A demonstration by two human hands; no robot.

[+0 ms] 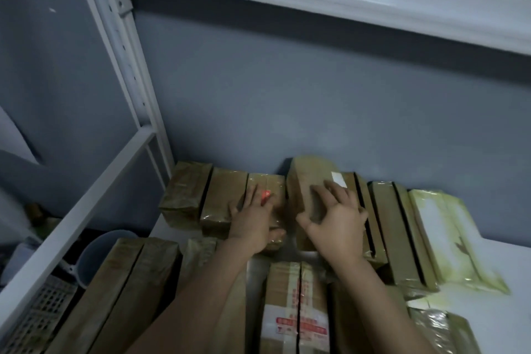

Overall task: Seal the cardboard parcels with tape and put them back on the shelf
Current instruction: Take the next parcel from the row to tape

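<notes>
Right hand (336, 220) rests on parcel (309, 178) (tilted).

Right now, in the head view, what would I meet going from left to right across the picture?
Grey bucket, leftmost brown parcel, left hand, right hand, pale yellowish parcel.

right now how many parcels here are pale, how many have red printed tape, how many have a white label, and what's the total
pale yellow-green parcel: 1
parcel with red-printed tape: 1
parcel with a white label: 1
total: 3
</notes>
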